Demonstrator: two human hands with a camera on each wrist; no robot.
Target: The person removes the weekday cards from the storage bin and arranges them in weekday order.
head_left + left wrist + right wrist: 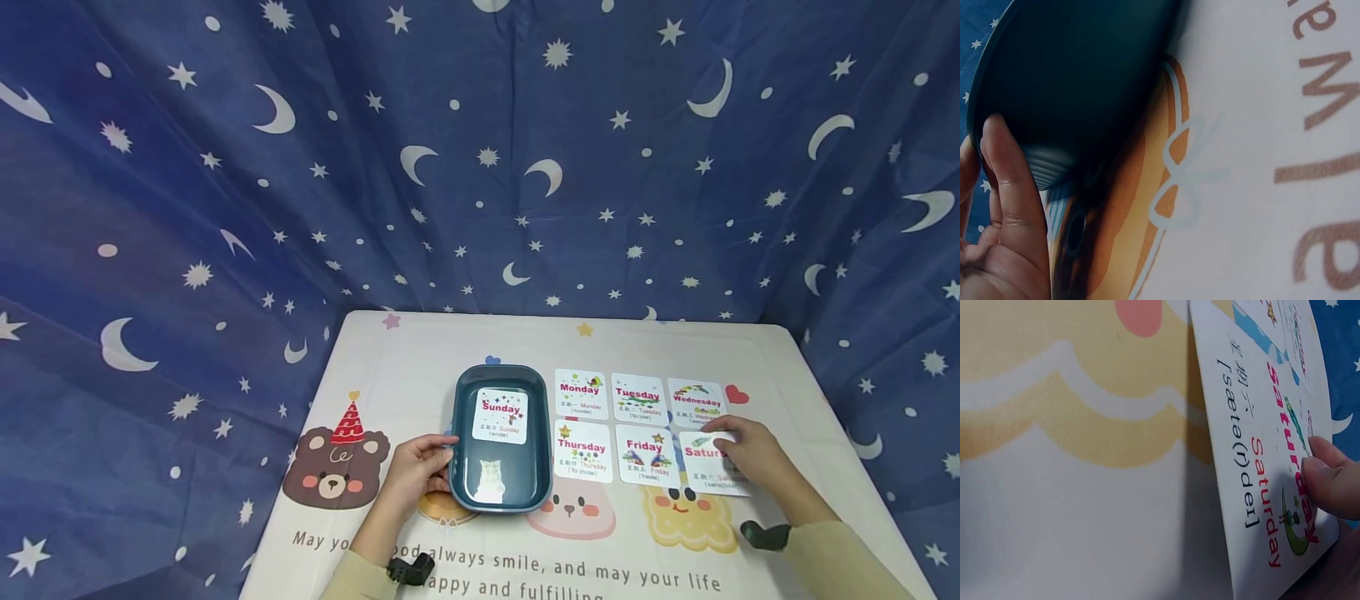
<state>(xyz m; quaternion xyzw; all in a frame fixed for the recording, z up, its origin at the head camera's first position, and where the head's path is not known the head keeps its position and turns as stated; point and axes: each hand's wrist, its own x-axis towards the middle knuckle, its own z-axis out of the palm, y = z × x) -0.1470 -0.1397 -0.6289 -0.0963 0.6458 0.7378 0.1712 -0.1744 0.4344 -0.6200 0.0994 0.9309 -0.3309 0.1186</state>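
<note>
A dark teal tray [521, 475] stands on the table, with a white "Sunday" card [500, 421] lying in it. My left hand [412, 473] grips the tray's left rim; in the left wrist view its fingers [1013, 181] press against the tray wall. On the right, my right hand [756, 454] pinches the right side of the "Saturday" card [708, 469]. The right wrist view shows the thumb on this card's [1244, 456] printed face, the near edge casting a shadow on the cloth. Beside it lies the "Friday" card [648, 457].
The "Monday" [581, 396], "Tuesday" [638, 400] and "Wednesday" [696, 400] cards form the back row, with the "Thursday" card [582, 451] in front. A printed white tablecloth [420, 383] covers the table. Behind hangs a blue star-and-moon curtain [465, 150].
</note>
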